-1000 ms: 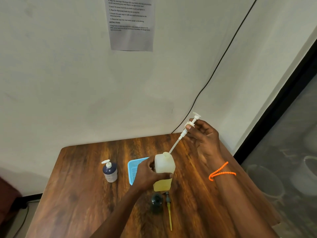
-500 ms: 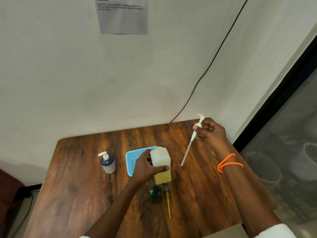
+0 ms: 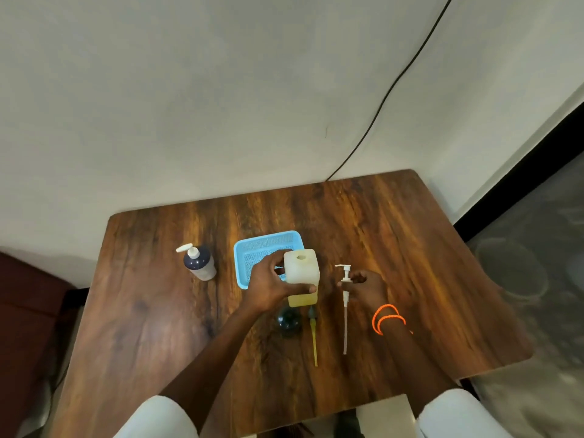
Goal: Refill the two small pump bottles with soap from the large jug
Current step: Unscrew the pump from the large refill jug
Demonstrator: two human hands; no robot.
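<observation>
Uncapped jug (image 3: 301, 270) upright (soap (image 3: 301, 299) seemingly low).

Right hand (image 3: 366, 287) lowered jug's pump (image 3: 346, 298) onto table (image 3: 158, 311).

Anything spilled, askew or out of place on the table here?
No spill shows. The jug stands open in the left hand; its pump lies flat, right hand on it, beside a yellow-tubed pump.

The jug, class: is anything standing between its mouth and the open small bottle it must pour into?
Nothing visible does. The left hand grips the jug, whose mouth is uncapped. The open dark bottle stands just in front of it, pump out. Both pumps, one with a yellow tube and the jug's white pump, lie to the right.
</observation>
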